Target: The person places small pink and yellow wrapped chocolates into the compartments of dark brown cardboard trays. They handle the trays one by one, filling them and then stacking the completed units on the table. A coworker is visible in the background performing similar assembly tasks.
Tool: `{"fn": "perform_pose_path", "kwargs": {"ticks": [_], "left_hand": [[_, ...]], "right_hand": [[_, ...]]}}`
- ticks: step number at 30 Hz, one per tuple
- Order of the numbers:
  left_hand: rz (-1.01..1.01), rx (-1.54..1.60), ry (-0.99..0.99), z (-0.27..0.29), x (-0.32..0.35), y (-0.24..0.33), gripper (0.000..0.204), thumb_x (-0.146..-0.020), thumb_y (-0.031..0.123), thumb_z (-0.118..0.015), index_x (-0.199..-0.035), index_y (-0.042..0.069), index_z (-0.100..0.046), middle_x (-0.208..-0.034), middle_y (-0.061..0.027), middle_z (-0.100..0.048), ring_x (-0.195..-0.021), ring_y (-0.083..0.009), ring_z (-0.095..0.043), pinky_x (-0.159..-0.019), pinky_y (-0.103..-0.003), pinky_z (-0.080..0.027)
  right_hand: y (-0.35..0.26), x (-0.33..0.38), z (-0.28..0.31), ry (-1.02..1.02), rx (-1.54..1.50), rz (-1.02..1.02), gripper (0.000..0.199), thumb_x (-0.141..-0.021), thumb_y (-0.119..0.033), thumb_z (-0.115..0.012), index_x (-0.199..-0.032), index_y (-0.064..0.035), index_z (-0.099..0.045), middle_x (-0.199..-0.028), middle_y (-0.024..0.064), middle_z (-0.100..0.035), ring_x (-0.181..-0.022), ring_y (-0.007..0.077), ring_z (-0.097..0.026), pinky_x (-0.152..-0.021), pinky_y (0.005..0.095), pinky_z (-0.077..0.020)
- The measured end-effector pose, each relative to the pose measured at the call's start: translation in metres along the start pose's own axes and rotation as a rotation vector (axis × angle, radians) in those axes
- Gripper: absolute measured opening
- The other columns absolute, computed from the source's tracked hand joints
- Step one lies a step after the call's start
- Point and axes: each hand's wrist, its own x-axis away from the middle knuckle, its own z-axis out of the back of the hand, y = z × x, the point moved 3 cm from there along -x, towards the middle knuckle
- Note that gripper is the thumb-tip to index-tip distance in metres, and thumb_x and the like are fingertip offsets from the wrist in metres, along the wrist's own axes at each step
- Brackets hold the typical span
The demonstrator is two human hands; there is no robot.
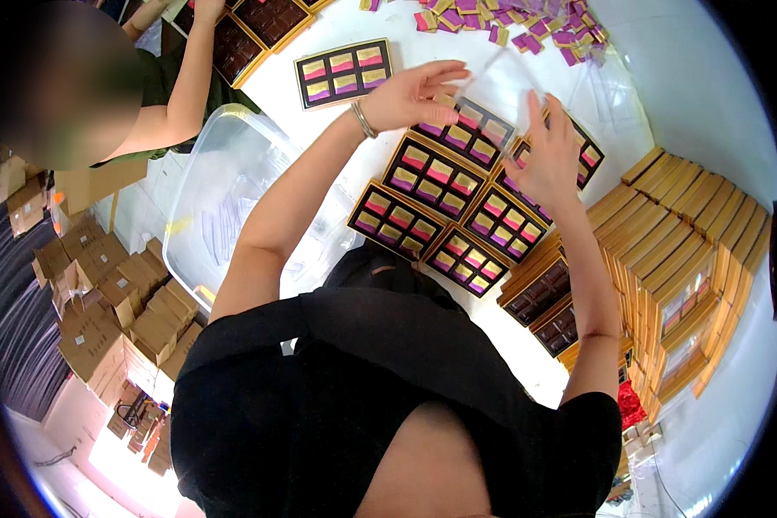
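My left hand, with a bracelet at the wrist, is at the upper left of a flat box of small pink, gold and purple packets. Its fingers are stretched and apart, close to the edge of a clear plastic lid. At the lid's right side is my right hand, its fingers and thumb apparently gripping the edge; blur and glare hide the exact contact. The lid is tilted over the far end of the box. More filled boxes lie edge to edge nearer my body.
Loose packets are heaped at the far side of the white table. A separate filled box lies left of the group. Gold-edged trays stand stacked at right. A clear plastic bin and another person's arm are at left.
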Motion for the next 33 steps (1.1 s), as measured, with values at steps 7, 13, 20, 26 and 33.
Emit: {"fn": "perform_pose_path", "kwargs": {"ticks": [7, 13, 20, 26, 33], "left_hand": [[-0.102, -1.102, -0.281, -0.058, 0.003, -0.056, 0.089, -0.079, 0.07, -0.052, -0.15, 0.03, -0.015, -0.158, -0.0033, -0.007, -0.145, -0.0301, -0.007, -0.107, -0.068, -0.015], [-0.085, -1.184, -0.336, -0.063, -0.029, -0.07, 0.091, -0.078, 0.078, -0.043, -0.151, 0.031, -0.014, -0.158, -0.0054, -0.005, -0.145, -0.0326, -0.004, -0.107, -0.069, -0.01], [-0.002, -0.622, 0.197, -0.016, -0.056, -0.08, 0.073, -0.09, 0.057, -0.043, -0.148, 0.02, -0.022, -0.152, -0.014, -0.023, -0.138, -0.0322, -0.027, -0.109, -0.047, -0.028], [0.475, -0.042, 0.483, -0.006, -0.045, -0.134, 0.052, -0.091, 0.037, -0.052, -0.13, 0.003, -0.05, -0.111, -0.0162, -0.066, -0.102, -0.0299, -0.064, -0.084, -0.036, -0.05], [0.456, -0.14, 0.625, -0.033, -0.039, -0.102, 0.056, -0.086, 0.039, -0.059, -0.119, -0.005, -0.057, -0.105, -0.0173, -0.068, -0.1, -0.027, -0.066, -0.086, -0.033, -0.05]], "right_hand": [[0.031, 0.024, -0.028, 0.19, -0.145, -0.04, 0.113, -0.059, -0.027, -0.086, -0.146, -0.003, -0.018, -0.143, 0.0255, -0.027, -0.13, 0.0423, -0.031, -0.105, 0.05, -0.0301], [0.034, 0.026, -0.033, 0.235, -0.209, -0.095, 0.113, -0.059, -0.029, -0.086, -0.146, -0.0017, -0.018, -0.145, 0.0252, -0.024, -0.132, 0.042, -0.029, -0.106, 0.0498, -0.0289], [0.03, -0.008, -0.05, 0.118, -0.06, 0.041, 0.112, -0.054, -0.036, -0.088, -0.146, -0.0173, -0.027, -0.146, 0.0203, -0.024, -0.132, 0.0392, -0.028, -0.102, 0.0555, -0.029], [0.022, -0.046, -0.088, -0.013, 0.075, 0.176, 0.112, -0.051, -0.04, -0.088, -0.146, -0.0254, -0.029, -0.144, 0.0167, -0.026, -0.132, 0.0366, -0.029, -0.096, 0.067, -0.0291], [0.021, -0.06, -0.096, -0.08, 0.16, 0.166, 0.109, -0.054, -0.044, -0.085, -0.146, -0.0271, -0.028, -0.143, 0.0138, -0.028, -0.131, 0.0336, -0.03, -0.099, 0.0643, -0.0276]]}}
